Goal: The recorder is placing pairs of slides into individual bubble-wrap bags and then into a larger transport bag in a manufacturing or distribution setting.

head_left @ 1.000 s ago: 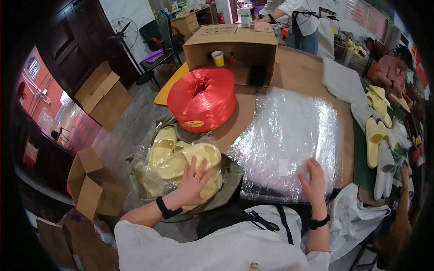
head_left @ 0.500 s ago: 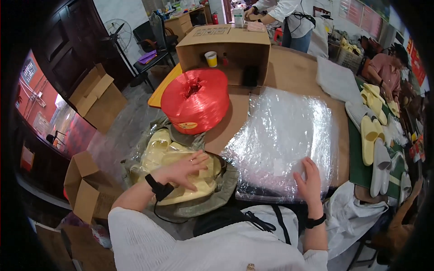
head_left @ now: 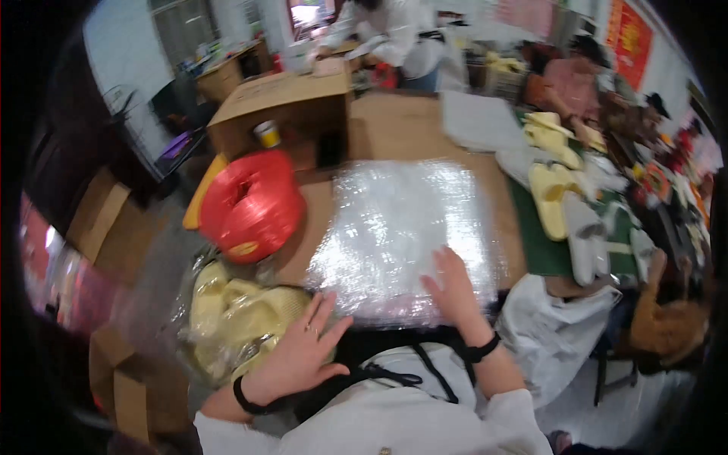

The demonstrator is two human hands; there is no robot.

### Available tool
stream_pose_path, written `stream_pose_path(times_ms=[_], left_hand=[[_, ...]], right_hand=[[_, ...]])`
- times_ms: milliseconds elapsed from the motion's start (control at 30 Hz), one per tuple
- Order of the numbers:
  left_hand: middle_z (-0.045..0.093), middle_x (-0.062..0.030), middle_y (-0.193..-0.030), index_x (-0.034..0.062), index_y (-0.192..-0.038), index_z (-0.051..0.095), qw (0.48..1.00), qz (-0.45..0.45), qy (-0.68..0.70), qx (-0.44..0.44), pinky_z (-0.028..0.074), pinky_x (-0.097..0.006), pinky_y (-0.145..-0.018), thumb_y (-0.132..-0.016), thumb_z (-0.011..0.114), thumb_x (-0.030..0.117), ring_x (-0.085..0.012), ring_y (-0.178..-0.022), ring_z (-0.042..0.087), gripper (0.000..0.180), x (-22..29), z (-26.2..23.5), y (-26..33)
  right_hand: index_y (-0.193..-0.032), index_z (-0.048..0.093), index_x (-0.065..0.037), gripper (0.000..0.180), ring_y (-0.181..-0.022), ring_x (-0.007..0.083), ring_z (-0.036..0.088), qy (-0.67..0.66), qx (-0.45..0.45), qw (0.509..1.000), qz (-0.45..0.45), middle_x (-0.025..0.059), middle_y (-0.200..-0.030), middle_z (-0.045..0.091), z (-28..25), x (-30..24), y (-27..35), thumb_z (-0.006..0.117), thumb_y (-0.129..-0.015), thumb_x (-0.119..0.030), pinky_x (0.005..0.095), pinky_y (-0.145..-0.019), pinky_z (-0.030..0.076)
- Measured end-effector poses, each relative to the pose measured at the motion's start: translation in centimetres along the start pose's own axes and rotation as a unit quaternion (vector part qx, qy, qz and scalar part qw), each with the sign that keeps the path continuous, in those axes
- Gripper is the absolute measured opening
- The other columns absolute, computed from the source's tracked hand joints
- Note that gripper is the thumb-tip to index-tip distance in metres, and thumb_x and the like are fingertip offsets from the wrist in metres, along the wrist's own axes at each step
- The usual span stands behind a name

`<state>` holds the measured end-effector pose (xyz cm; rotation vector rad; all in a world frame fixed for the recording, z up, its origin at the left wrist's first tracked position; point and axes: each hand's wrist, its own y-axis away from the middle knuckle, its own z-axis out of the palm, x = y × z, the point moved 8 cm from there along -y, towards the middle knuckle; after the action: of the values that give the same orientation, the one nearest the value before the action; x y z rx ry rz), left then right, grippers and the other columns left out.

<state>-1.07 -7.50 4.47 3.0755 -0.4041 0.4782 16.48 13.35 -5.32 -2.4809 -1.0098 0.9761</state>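
Note:
A stack of clear plastic bags (head_left: 402,227) lies shiny and flat on the table in front of me. Over its near right part my right hand (head_left: 453,288) is open, fingers up and thumb out; whether it touches the plastic I cannot tell. Beside the near left corner of the stack my left hand (head_left: 307,353) is open too, fingers spread, holding nothing. Just left of it, a sack holds pale yellow slippers (head_left: 227,311), some under clear plastic. Behind them stands a large red roll of plastic twine (head_left: 250,205).
An open cardboard box (head_left: 280,106) on the table holds a yellow and white cup (head_left: 267,133). More yellow slippers (head_left: 547,199) and grey slippers (head_left: 584,239) line a green mat at right. A white sheet stack (head_left: 481,121) lies behind. Other people sit or stand beyond.
The view has swung to the right, so the table's things sit further left. My left hand has left the slippers and come toward the bag stack. My right hand stays over the bags.

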Motion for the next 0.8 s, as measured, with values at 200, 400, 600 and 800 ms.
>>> stream_pose_path(times_ms=[200, 400, 600, 800], left_hand=[[0.022, -0.0307, -0.154, 0.004, -0.14, 0.047, 0.996, 0.068, 0.063, -0.013, 0.03, -0.05, -0.113, -0.086, 0.071, 0.038, -0.0499, -0.142, 0.022, 0.068, 2.6, 1.4, -7.1], [0.029, -0.0233, -0.155, 0.005, -0.135, 0.052, 0.995, 0.049, 0.08, 0.025, 0.031, -0.049, -0.113, -0.086, 0.071, 0.028, -0.0474, -0.142, 0.025, 0.058, -1.7, 5.6, -13.1], [0.048, -0.0234, -0.142, 0.0086, -0.124, 0.058, 0.996, 0.027, 0.083, 0.019, 0.036, -0.05, -0.11, -0.086, 0.07, 0.031, -0.0508, -0.131, 0.04, 0.046, -3.2, 8.5, -13.3], [0.051, -0.0215, -0.14, 0.008, -0.124, 0.061, 0.996, 0.035, 0.084, 0.021, 0.038, -0.05, -0.107, -0.082, 0.074, 0.034, -0.0482, -0.13, 0.044, 0.051, -4.2, 9.6, -13.1]], right_hand=[[-0.115, 0.064, -0.007, 0.037, -0.116, 0.0355, 0.056, -0.039, 0.125, 0.991, 0.011, 0.015, -0.123, 0.06, -10.4, 0.4, -0.7, 0.076, -0.08, -0.014, 0.0413, -0.097, 0.046], [-0.111, 0.06, -0.003, 0.035, -0.102, 0.0371, 0.057, 0.226, 0.295, 0.912, 0.172, 0.0174, -0.107, 0.061, -24.0, 19.7, 2.0, 0.072, -0.082, -0.019, 0.0431, -0.088, 0.047], [-0.12, 0.059, 0.004, 0.051, -0.115, 0.0429, 0.056, 0.247, 0.234, 0.856, 0.388, 0.0256, -0.119, 0.062, -28.7, 37.6, 3.3, 0.069, -0.081, -0.027, 0.0476, -0.097, 0.045], [-0.121, 0.062, -0.005, 0.04, -0.109, 0.0449, 0.058, 0.163, 0.174, 0.876, 0.419, 0.0269, -0.114, 0.064, -25.5, 43.9, 1.3, 0.058, -0.085, -0.022, 0.049, -0.092, 0.048]])
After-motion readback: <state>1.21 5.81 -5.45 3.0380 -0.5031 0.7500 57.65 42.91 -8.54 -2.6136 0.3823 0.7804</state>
